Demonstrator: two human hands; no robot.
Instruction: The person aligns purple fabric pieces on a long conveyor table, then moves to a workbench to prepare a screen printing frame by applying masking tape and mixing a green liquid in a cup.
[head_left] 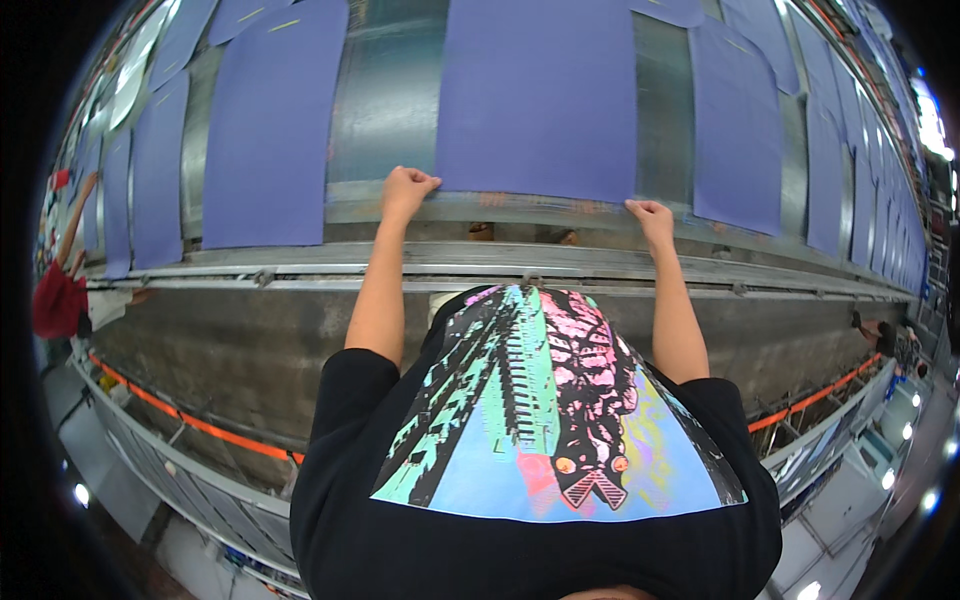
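From my head camera, my left hand point(407, 190) pinches the near left corner of a purple sheet point(540, 95) lying flat on the long metal table point(385, 110). My right hand point(652, 218) is curled tight on its near right corner, the sheet stretching away beyond both fists, with more purple sheets point(265, 120) alongside.

Plain violet-blue sheet point(540, 95) on a grey metal tabletop point(400, 215) — neighbouring sheets point(265, 120) the same blue. Black T-shirt point(400, 540) with a pink, turquoise, blue and yellow print — orange rail point(190, 420) below.
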